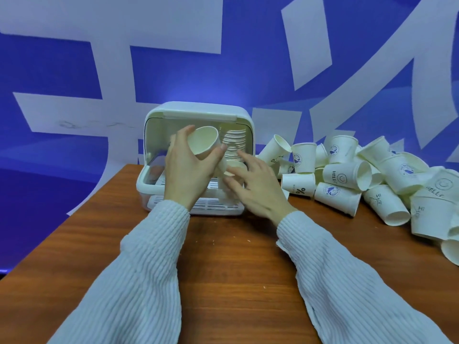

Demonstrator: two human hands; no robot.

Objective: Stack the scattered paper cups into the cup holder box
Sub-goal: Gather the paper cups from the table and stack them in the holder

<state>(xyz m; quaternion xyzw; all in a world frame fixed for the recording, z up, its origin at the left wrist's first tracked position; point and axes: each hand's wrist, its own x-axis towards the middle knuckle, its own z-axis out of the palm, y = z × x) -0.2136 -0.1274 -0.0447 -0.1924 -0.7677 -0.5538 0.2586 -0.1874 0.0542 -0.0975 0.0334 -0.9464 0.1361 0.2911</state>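
A white cup holder box (pixel 198 112) stands open at the table's far edge, its slatted tray (pixel 213 206) facing me. Inside on the right is a tall stack of nested paper cups (pixel 234 139). My left hand (pixel 186 170) grips a white paper cup (pixel 202 141) with its mouth tilted toward me, held in front of the box opening. My right hand (pixel 255 184) reaches toward the base of the stack, fingers spread beside another cup (pixel 232 167) low in the box; its hold on that cup is unclear. A heap of scattered paper cups (pixel 347 175) lies to the right.
The wooden table (pixel 223 269) ends at its left edge beyond my left sleeve. A blue and white wall banner (pixel 99 70) hangs right behind the box. The cup heap reaches to the right frame edge, with some cups near the table's right front.
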